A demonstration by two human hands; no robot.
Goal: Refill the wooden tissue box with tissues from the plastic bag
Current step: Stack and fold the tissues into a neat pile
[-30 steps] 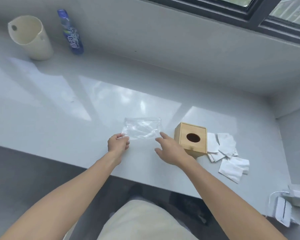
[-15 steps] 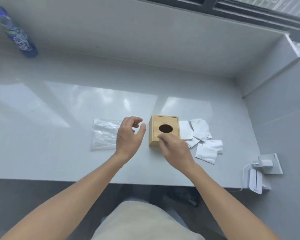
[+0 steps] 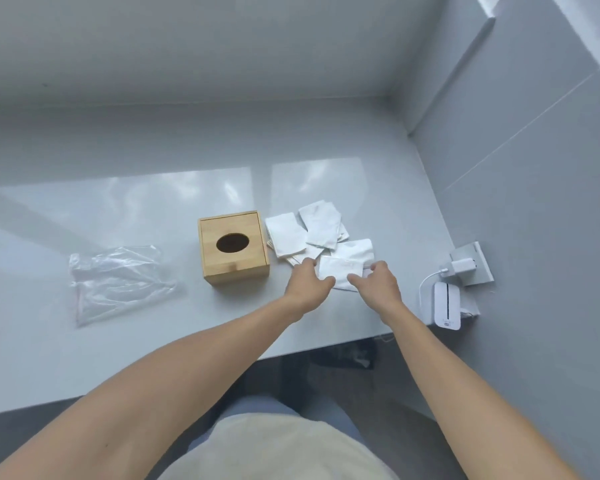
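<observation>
Both of my hands close in on a loose heap of white tissues [image 3: 317, 233] lying on the grey counter [image 3: 153, 341], just to the right of the wooden tissue box [image 3: 233, 250], whose lid with its oval opening is on. The clear plastic bag [image 3: 118, 282] lies flat and, as far as I can tell, empty, well apart to the left of the box. I judge the step in hand to be gathering the scattered tissues into one stack, since none has yet gone into the box. My left hand [image 3: 309, 282] sits at the near left corner of the nearest tissue [image 3: 341, 271], thumb and fingers spread partway and bent around its edge; my right hand [image 3: 378, 280] mirrors it on the right side, fingers curled toward the sheet. Both hands touch or nearly touch that tissue, but from this angle I cannot tell whether either has actually pinched it or merely frames it. The next move, as I read it, calls for squaring the sheets together into a neat pile, then getting the lid off the box or feeding the stack in, with care not to crumple the soft paper. A white charger [image 3: 463, 266] in a wall socket and a small white device [image 3: 447, 304] sit near the counter's right edge.
</observation>
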